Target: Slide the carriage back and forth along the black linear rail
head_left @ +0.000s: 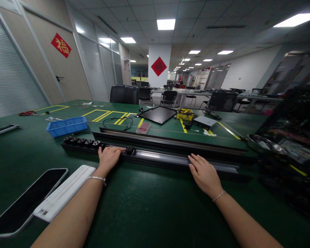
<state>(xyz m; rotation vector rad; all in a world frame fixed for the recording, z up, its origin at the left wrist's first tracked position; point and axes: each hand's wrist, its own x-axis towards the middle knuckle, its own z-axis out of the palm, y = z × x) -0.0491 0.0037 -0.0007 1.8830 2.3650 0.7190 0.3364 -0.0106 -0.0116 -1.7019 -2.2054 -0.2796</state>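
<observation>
A long black metal channel [155, 156] lies across the green table in front of me. Several small black socket-like modules [88, 142] sit in its left end, and a single black module [130, 150] sits further along it. My left hand [109, 158] rests over the channel with its fingers stretched out, the fingertips beside the single module; whether they touch it I cannot tell. My right hand [206, 175] lies flat on the channel's right part, fingers extended and nothing held. Just behind runs a second long black strip [170, 140], parallel to the first.
At left stand a blue plastic bin [67, 126], a white-edged tablet-like object [28, 198] and a white box [64, 193]. Behind are a black panel [158, 114], a yellow container with cables [185, 114] and a grey box [205, 122]. A metal bowl [266, 144] and dark equipment [294, 137] flank the right.
</observation>
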